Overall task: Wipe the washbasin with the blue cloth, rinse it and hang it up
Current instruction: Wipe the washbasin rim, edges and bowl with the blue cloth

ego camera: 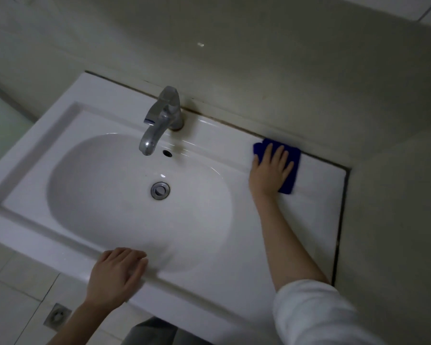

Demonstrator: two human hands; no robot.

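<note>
Cloth lies flat under your spread right hand, frame right; basin bowl lies leftward; left hand rests open, near rim.

I read no text, label, brand, number or sign anywhere in my view. Surfaces checked: the tap, the washbasin, the blue cloth and the wall. None carries a marking I can make out.
</note>
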